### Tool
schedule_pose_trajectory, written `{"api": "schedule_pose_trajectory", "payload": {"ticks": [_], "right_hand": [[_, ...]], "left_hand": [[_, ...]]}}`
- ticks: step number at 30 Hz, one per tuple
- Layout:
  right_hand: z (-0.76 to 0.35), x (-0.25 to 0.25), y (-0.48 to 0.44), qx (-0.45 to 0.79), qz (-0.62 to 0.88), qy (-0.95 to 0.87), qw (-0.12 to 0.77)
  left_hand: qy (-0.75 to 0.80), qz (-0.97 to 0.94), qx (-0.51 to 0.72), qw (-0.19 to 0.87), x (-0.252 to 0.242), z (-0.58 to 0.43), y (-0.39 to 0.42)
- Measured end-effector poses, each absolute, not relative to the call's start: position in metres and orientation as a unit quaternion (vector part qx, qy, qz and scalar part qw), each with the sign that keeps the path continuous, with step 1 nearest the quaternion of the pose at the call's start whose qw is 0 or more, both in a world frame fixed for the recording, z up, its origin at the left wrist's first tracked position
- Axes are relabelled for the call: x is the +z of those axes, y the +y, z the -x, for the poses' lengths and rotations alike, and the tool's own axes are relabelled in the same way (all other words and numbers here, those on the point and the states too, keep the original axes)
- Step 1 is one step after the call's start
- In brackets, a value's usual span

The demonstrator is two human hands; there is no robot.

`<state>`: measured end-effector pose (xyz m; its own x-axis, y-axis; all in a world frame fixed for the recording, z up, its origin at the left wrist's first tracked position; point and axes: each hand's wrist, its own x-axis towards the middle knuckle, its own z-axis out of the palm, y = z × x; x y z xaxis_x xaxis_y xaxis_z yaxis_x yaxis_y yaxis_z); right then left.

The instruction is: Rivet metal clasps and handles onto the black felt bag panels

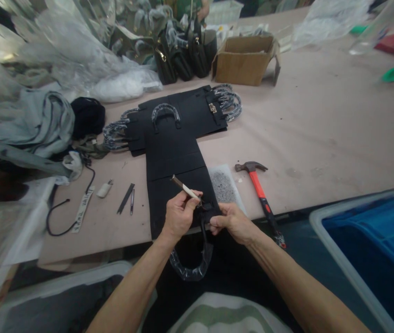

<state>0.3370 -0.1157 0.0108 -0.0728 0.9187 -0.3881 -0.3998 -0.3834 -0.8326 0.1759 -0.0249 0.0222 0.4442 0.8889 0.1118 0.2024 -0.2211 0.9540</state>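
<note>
My left hand (179, 215) is closed around a short stick-like tool (186, 188), pale in the middle with a darker upper end. Its lower tip points at a small fitting on a black bag panel (176, 185), too small to make out. With thumb and fingers, my right hand (233, 223) pinches the panel's near right corner. A plastic-wrapped handle (193, 268) hangs from that end over the table edge. More black panels (183, 104) lie stacked crosswise beyond, with wrapped handles (229, 101) at their ends and a metal clasp (212, 108).
To the right lie a claw hammer (257, 185) and a pitted white slab (224, 182). A lighter (104, 188), slim tools (126, 199) and a black cord (58, 233) lie left. Behind stand finished bags (183, 55) and a cardboard box (243, 62). A blue-lined bin (373, 236) stands at right.
</note>
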Motion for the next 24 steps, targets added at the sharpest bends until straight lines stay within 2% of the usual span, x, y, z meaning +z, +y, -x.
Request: {"api": "schedule_pose_trajectory", "payload": {"ticks": [4,10,24], "right_hand": [[-0.328,0.01,-0.118,0.646,0.528,-0.23,0.501],[-0.325,0.01,-0.117,0.64,0.521,-0.209,0.524],[-0.324,0.011,-0.118,0.638,0.559,-0.21,0.486]], "left_hand": [[0.394,-0.69,0.352,0.494,0.021,-0.176,-0.022],[0.389,-0.685,0.363,0.497,0.024,-0.178,-0.022],[0.338,-0.761,0.392,0.391,0.012,-0.186,-0.034]]}}
